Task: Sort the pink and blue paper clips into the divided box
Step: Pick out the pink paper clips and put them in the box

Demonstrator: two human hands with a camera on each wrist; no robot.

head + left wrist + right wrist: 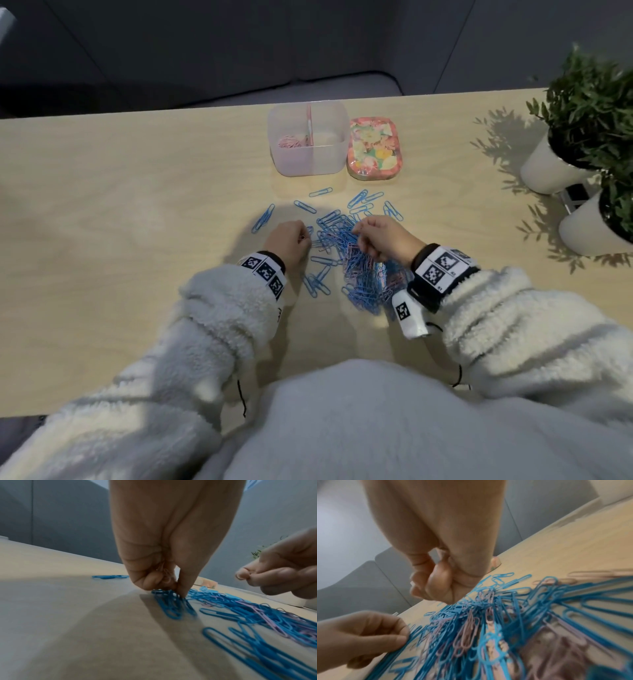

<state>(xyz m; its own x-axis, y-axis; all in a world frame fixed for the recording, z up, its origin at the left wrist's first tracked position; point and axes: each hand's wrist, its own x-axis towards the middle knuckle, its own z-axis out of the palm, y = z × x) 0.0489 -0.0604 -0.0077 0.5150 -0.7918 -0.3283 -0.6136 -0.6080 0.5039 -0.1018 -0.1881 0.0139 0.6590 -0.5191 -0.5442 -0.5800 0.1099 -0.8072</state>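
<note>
1. Paper clips (356,260), mostly blue with pink mixed in, lie heaped at 6 o'clock from the divided box (308,138), within your easy reach.
2. Your left hand (287,241) curls down at the heap's 9 o'clock edge, its fingertips (181,592) pressing on blue clips; pink ones seem tucked in its palm, likely saved for one trip.
3. Your right hand (383,240) hovers curled; whether it pinches anything, I cannot tell.
4. Pink clips (291,141) already fill the box's 9 o'clock compartment.

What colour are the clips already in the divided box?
Pink: the clips lie in the left compartment of the divided box. Head view shows it best.
</note>
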